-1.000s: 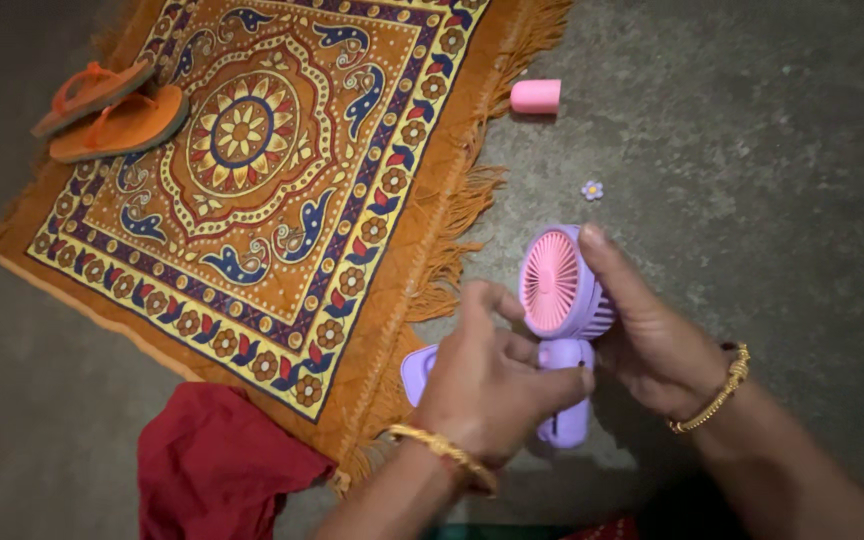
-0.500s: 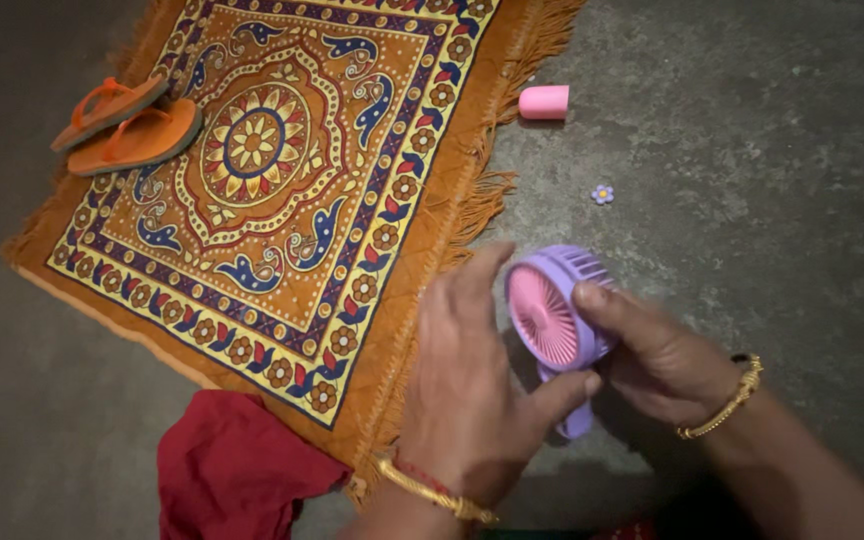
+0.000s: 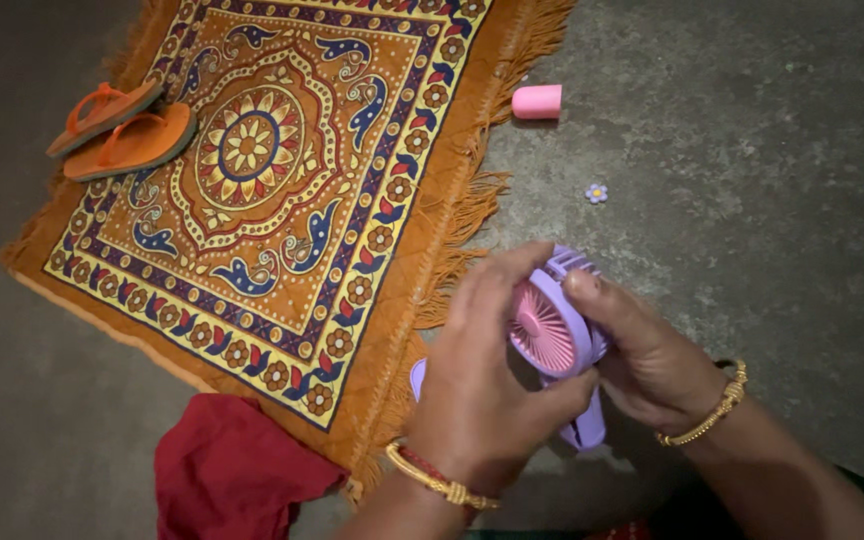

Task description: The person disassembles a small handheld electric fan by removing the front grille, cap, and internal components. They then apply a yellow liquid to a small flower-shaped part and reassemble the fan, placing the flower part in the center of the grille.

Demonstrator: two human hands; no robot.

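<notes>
A grey, mottled concrete floor [image 3: 772,180] fills the view from above. On its left half lies a fringed orange rug [image 3: 282,190] with a central flower medallion and blue, red and yellow borders, set at an angle. A pair of orange flip-flops [image 3: 117,130] rests overlapping on the rug's upper left corner, partly over its edge. A crumpled dark red cloth [image 3: 227,470] lies on the floor at the rug's lower corner, touching its edge.

Lower centre, both hands grip a small lilac fan [image 3: 552,325] with a pink grille, held just above the floor beside the rug's fringe; its lilac base shows below the hands. The left hand [image 3: 482,385] wraps around the front of the fan, fingers curled over the rim and thumb pressed under the grille; a gold and red bangle sits on its wrist. The right hand [image 3: 652,360] clasps the fan from behind, thumb lying along the upper rim, a gold beaded bracelet at its wrist.

A pink cylindrical cap [image 3: 537,101] lies on its side near the rug's right fringe, well apart from the hands. A tiny lilac flower-shaped piece [image 3: 597,193] lies on bare floor between the cap and the fan.
</notes>
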